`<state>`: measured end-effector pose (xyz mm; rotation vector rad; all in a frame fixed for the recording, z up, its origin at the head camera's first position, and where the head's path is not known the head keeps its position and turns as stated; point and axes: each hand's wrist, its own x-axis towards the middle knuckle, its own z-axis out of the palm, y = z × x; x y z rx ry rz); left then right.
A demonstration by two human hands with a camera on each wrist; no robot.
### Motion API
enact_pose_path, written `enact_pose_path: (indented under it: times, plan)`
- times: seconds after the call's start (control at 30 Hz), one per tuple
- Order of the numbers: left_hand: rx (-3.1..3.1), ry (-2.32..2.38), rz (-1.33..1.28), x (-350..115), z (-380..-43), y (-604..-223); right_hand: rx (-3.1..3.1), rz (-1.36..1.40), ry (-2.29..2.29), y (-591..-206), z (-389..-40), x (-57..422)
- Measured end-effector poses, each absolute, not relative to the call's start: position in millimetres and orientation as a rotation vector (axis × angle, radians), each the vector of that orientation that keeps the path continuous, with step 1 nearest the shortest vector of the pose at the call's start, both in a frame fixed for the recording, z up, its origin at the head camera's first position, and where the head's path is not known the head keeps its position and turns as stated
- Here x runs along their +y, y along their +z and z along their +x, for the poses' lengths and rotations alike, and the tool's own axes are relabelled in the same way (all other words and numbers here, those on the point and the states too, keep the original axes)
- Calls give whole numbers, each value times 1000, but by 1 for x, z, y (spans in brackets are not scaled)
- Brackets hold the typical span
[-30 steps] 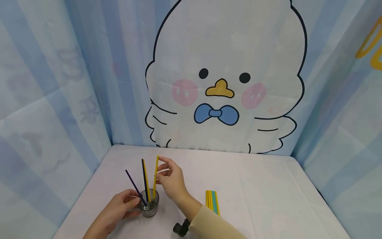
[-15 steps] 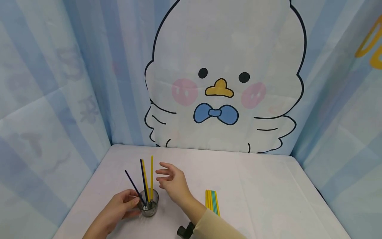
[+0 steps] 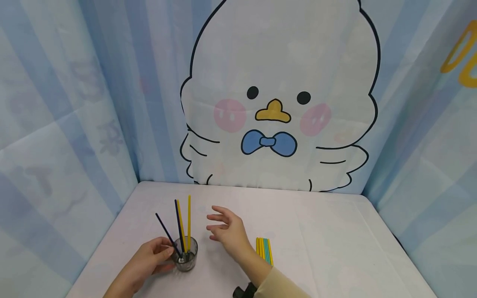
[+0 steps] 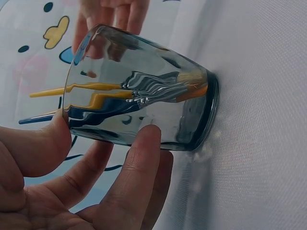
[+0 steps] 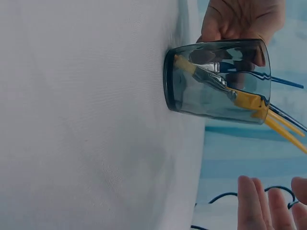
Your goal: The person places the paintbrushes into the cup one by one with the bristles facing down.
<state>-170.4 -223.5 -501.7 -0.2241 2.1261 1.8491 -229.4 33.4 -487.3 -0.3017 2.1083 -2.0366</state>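
My left hand grips a grey see-through drinking glass at its left side, thumb near the rim and fingers along the wall, as the left wrist view shows. The glass stands upright on the white tabletop. Inside it are paintbrushes with bristles down: two yellow-handled ones, including an upright yellow paintbrush, and two dark blue ones, among them a blue paintbrush leaning left. Right of the glass, my right hand is in the air with fingers spread loosely, holding nothing.
A row of several yellow and teal sticks lies on the tabletop behind my right forearm, their lower ends hidden. A black object is beside the right sleeve. A curtain with a cartoon bird stands at the back.
My right hand has let go of the yellow paintbrush and moved right, away from the glass. That brush has tipped more upright inside it. The left hand has kept its grip.
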Motion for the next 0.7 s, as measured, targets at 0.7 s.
enact_pose_path:
  times: [0.7]
  plan:
    - [2136, 1840, -230, -224, -171, -503, 2123, -192, -2049, -490, -216, 83]
